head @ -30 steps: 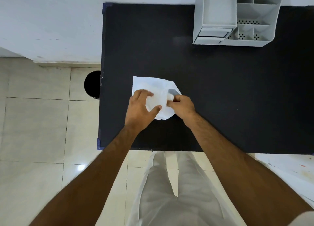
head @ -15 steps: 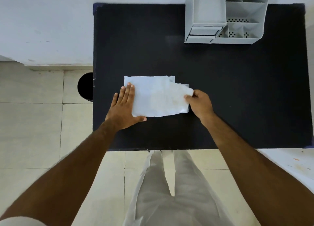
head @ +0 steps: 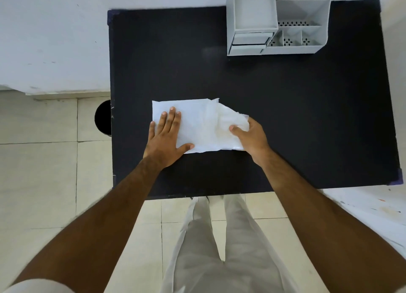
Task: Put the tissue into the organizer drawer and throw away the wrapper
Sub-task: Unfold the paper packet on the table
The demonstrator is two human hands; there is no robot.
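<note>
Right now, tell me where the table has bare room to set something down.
The black table is bare right of the right hand, in the band between the tissue and the grey organizer, and left of that organizer. The crowded spot is the middle, under the tissue and the left hand.

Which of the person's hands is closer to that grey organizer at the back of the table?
The right hand. It grips the tissue's right end, below the organizer; the left hand lies flat, farther left.
</note>
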